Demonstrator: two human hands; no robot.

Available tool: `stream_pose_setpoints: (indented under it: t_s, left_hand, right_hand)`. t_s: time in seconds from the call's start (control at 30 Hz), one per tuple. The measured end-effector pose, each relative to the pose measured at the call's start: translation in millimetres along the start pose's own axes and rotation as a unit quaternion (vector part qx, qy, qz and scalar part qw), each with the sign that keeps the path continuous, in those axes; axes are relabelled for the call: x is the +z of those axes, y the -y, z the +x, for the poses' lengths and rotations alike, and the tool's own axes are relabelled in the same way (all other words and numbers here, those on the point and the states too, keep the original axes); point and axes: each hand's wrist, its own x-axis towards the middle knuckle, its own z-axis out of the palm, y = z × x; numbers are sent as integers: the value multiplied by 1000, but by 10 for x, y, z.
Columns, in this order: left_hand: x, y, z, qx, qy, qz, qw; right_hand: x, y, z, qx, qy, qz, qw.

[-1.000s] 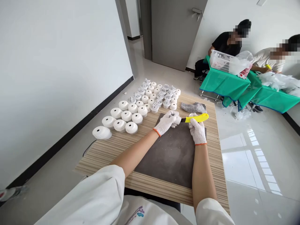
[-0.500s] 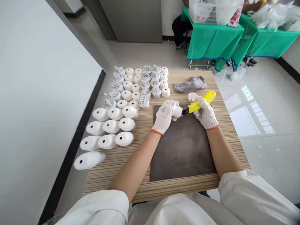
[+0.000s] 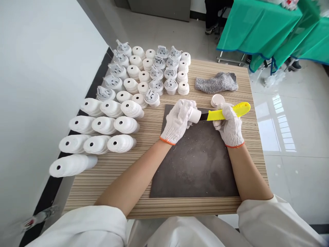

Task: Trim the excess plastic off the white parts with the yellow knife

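Holding white cylinder point(image 3: 195, 116) in left hand point(image 3: 179, 119), yellow knife point(image 3: 216, 115) in right hand point(image 3: 231, 128).

Smooth plastic knife handle point(image 3: 242, 109), matt mat point(image 3: 195, 168).

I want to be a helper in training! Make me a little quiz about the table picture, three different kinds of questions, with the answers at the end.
1. Which hand holds the yellow knife?

2. True or false: the gray cloth lies on the dark mat.

3. What does the left hand hold?
A) a spoon
B) a white piece
C) a green bottle

Key:
1. The right hand.
2. False: the cloth lies on the table, beyond the mat.
3. B.
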Motion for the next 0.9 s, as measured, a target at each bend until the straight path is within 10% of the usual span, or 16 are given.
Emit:
stream_pose_setpoints:
  t_s: [0.9]
  left_hand:
    - [-59, 6, -18, 29, 63, -21, 997]
  right_hand:
    - [20, 0, -23, -28, -25, -24, 999]
